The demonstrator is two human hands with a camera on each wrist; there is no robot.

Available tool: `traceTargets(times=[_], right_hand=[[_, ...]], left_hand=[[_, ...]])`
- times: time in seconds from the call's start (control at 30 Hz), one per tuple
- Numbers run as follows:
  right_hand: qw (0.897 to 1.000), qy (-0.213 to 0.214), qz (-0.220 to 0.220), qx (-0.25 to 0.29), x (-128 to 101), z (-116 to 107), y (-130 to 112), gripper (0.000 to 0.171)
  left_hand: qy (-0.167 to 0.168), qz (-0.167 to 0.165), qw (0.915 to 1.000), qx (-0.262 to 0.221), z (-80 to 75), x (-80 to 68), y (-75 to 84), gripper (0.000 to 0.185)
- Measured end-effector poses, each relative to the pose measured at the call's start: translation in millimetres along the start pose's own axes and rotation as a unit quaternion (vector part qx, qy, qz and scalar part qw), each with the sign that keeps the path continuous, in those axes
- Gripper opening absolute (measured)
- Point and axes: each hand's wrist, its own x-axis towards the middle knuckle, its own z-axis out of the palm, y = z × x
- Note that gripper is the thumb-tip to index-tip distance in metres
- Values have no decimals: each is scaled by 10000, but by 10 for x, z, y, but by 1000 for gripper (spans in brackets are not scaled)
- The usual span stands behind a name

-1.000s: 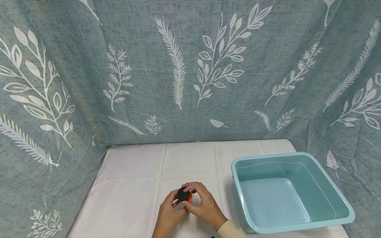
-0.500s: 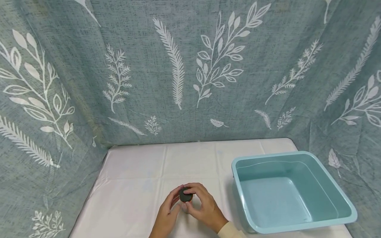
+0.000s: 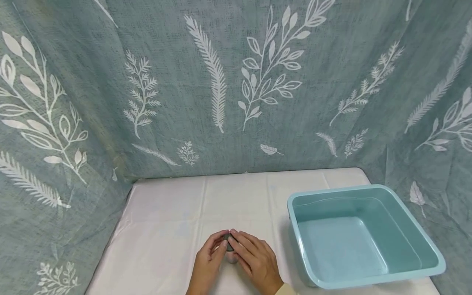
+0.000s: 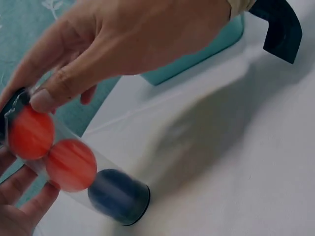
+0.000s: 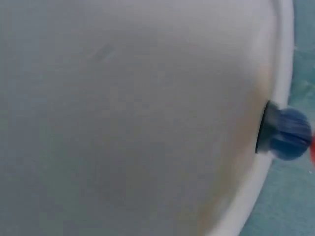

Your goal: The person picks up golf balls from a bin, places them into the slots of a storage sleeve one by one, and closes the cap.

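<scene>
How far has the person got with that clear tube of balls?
Both hands, the left hand and the right hand, hold the clear tube on the white table. Two orange balls and a dark blue ball sit inside, so it looks loaded. The teal tub is empty; nothing has gone in yet.

Soft, even light fills the head view, which is sharp, with faint shadows beside the teal tub [image 3: 363, 235] and under both hands; the backdrop curves slightly toward the edges (wide-lens distortion). The left wrist view is motion-blurred, with a broad grey shadow across the white tablecloth [image 4: 236, 162]. The right wrist view is dim, hazy and entirely out of focus.
</scene>
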Motion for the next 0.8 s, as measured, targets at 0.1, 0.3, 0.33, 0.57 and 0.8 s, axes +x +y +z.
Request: traceTargets(times=[0.1, 0.3, 0.33, 0.57, 0.8], right_hand=[[9994, -119, 275, 177, 27, 10, -23, 36], [9942, -390, 784, 631, 64, -11, -133, 40], [9932, -392, 852, 692, 70, -21, -151, 39], [9861, -638, 1308, 805, 152, -79, -192, 36], [9796, -946, 1581, 807, 360, -127, -258, 45]], left_hand=[[66, 242, 9996, 141, -9, 32, 23, 33], [85, 816, 9921, 950, -1, 39, 18, 31], [56, 909, 9897, 1109, 4, 36, 18, 31], [28, 1476, 9623, 2284, 13, 40, 95, 33], [441, 1800, 9217, 3408, -142, 113, 241, 37]])
